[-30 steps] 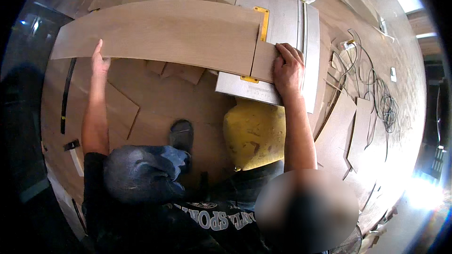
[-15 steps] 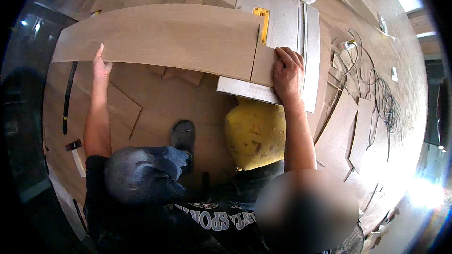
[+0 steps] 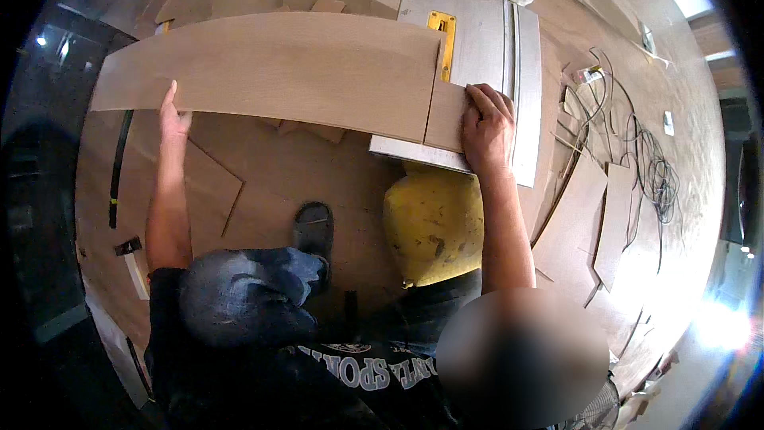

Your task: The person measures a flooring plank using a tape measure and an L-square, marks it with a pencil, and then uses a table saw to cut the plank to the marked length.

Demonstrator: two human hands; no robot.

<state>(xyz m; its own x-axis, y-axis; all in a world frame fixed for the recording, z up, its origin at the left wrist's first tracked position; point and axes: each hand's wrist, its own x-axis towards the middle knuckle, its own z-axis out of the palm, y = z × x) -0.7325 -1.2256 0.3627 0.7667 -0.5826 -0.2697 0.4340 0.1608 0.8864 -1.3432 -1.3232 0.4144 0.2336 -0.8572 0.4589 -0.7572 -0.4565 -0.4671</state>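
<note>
"Where do we look from?"
"From the wearer's head, through the left of two fisheye cameras worn side by side, and we face down."
"How near are we?"
"Close: the wearer's shirt [image 3: 318,386] fills our bottom middle, and both forearms [image 3: 169,211] reach from below to the left hand [image 3: 174,118] and the right hand [image 3: 489,129] in our upper half."
"And how wide do we see?"
"Wide enough for floor [image 3: 270,179] on both sides; the board [image 3: 278,72] bows along its far edge, and blackness closes our corners."

Gray tbl [image 3: 481,36] | lg wood brd [image 3: 278,72] on it, overhangs L | flr [image 3: 263,171]: blk cable [image 3: 659,185], brd scraps [image 3: 569,211] R
</note>
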